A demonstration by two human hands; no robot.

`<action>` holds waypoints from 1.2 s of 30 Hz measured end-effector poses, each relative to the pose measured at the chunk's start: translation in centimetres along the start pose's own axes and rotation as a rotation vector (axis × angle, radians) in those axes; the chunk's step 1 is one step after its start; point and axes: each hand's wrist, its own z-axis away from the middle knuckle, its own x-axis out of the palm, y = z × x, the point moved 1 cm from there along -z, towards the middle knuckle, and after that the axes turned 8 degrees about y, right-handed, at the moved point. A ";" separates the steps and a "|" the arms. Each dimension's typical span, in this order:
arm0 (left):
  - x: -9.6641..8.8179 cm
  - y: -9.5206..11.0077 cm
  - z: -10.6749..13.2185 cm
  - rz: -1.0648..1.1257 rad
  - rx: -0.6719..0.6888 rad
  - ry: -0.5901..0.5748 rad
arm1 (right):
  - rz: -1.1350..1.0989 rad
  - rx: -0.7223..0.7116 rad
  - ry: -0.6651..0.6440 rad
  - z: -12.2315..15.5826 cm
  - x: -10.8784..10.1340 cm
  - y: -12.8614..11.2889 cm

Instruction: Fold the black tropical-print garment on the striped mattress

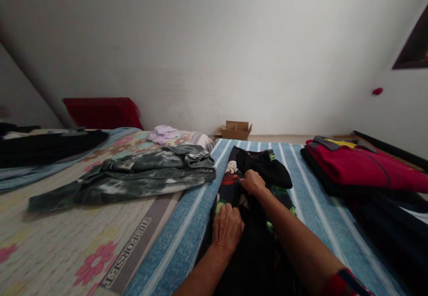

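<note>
A black garment with a colourful leaf and figure print [245, 238] lies lengthwise in front of me, with a plain black part folded over at its far end. My left hand [228, 227] is closed on its left edge, fingers curled into the cloth. Farther up, my right hand [253, 182] pinches the fabric near the folded black part; its fingertips are partly hidden. Both hands rest low against the garment, which lies on a blue striped sheet [182, 224].
Grey tie-dyed trousers [143, 175] lie on the flowered bedcover [60, 238] to the left, near a lilac cloth [162, 134]. Black clothes [53, 146] lie at far left. Folded red clothing [364, 166] is stacked right. A cardboard box [236, 131] stands by the wall.
</note>
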 end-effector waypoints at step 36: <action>-1.4 -2.1 -8.1 0.232 0.253 -0.114 | -0.001 0.083 0.124 -2.2 2.1 4.1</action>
